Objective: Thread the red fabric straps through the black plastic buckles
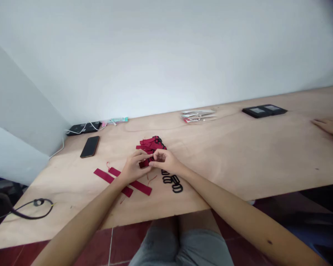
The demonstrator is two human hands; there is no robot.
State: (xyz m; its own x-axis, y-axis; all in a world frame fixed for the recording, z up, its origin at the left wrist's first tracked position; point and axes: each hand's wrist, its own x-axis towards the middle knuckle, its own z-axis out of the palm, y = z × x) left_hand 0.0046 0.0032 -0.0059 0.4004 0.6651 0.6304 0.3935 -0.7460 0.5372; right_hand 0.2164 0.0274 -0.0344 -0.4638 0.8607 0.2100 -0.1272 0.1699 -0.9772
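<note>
My left hand (135, 166) and my right hand (168, 162) meet fingertip to fingertip low over the table. Dark red strap shows within the curl of my left thumb and forefinger, which pinch it. My right fingers are pressed together in a pinch; what lies between them is too small and covered to make out. Just beyond is a heap of red straps (147, 142) with black slider buckles on them. Loose black slider buckles (177, 184) lie by my right wrist. Two flat red strips (140, 186) with loose threads lie beside and partly under my left forearm.
A phone (90, 146) and a black box with white cable (83, 128) sit at the left. Packets (198, 116) and a black double case (264, 110) lie near the wall. Another person's hand (329, 125) rests at far right. A black cable (30, 212) loops over the left edge.
</note>
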